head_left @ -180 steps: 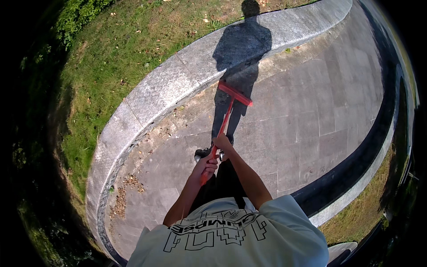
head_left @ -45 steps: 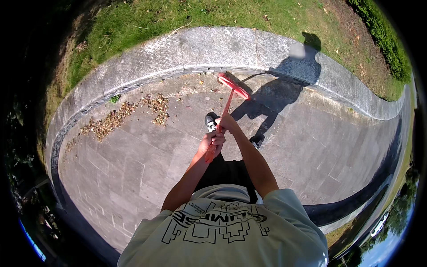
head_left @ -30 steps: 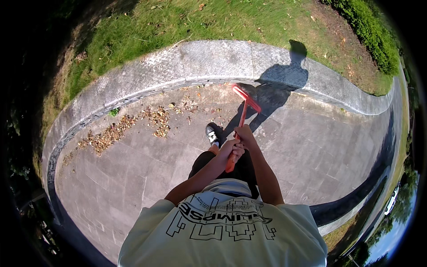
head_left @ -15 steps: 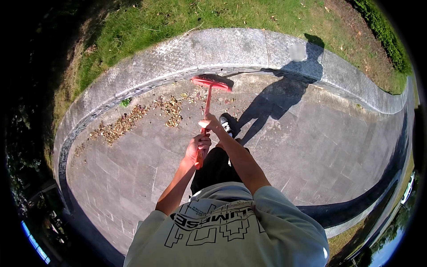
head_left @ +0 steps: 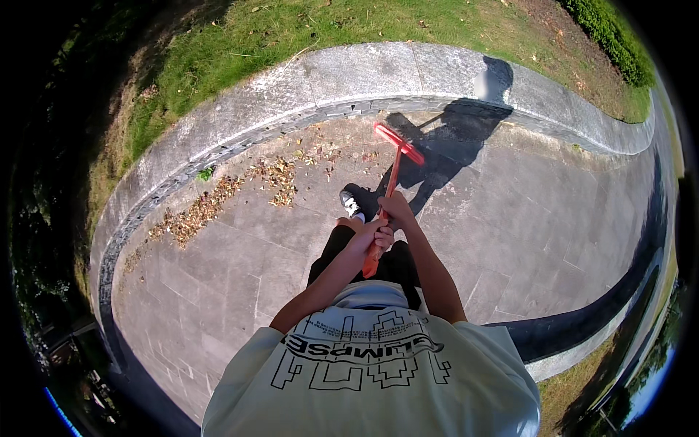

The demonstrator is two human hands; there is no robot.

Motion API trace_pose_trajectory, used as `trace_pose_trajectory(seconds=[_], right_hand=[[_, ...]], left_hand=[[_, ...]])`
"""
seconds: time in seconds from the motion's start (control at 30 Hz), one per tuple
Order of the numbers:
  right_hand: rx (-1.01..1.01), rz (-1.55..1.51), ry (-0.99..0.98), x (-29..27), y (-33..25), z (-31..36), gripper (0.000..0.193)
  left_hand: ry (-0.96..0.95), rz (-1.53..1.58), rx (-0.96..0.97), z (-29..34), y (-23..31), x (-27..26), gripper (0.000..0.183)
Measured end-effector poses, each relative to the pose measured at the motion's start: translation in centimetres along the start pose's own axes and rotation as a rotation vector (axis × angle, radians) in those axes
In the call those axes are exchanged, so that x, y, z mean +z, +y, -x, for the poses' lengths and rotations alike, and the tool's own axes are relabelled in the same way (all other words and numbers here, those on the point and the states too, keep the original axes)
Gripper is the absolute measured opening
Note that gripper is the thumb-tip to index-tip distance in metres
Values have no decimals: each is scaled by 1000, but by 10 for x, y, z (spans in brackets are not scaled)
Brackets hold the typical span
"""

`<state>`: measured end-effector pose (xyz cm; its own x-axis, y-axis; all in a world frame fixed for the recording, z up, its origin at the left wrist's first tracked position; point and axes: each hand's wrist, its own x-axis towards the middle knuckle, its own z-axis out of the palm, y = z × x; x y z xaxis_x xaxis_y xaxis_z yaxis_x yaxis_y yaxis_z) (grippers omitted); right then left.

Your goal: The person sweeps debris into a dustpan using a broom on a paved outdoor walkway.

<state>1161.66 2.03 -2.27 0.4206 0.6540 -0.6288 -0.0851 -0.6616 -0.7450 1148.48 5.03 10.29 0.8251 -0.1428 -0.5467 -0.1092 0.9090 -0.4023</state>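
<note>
Both my hands are closed round the handle of a red broom (head_left: 394,175). My right hand (head_left: 396,208) grips it farther up toward the head, and my left hand (head_left: 378,237) is wrapped round it just below, close to my body. The broom head (head_left: 399,143) points away from me, tilted, in front of the low wall. Its shadow falls apart from it, so it appears to be raised off the paving. Dry brown leaves (head_left: 198,211) lie in a long pile to the left, with another clump (head_left: 279,180) nearer the broom.
A low curved stone wall (head_left: 364,69) runs across the far side, with grass (head_left: 349,22) behind it. Grey paving slabs (head_left: 510,218) spread underfoot. My shoe (head_left: 351,203) stands left of the broom handle, and my shadow (head_left: 455,138) stretches toward the wall.
The broom has swung to the right, away from the leaves and wall, its head now slanting down to the right. Both hands moved right with it, still gripping the handle.
</note>
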Motion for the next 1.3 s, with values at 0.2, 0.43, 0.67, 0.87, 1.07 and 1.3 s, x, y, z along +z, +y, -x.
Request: trace_pose_trajectory(seconds=[0.2, 0.43, 0.67, 0.87, 1.07, 1.3], right_hand=[[211, -189, 208, -87, 50, 0, 18], [345, -146, 231, -52, 57, -43, 16], [277, -40, -107, 120, -18, -47, 20], [86, 55, -237, 231, -67, -38, 25], [71, 29, -256, 222, -91, 2, 18], [210, -137, 40, 115, -46, 40, 16]], left_hand=[[-18, -243, -170, -105, -5, -16, 8], [214, -539, 43, -110, 25, -41, 7], [277, -214, 228, 40, 104, -68, 11], [242, -145, 274, 165, 128, -17, 13], [204, -161, 183, 189, 97, -16, 10], [158, -457, 8, 122, 60, -23, 13]])
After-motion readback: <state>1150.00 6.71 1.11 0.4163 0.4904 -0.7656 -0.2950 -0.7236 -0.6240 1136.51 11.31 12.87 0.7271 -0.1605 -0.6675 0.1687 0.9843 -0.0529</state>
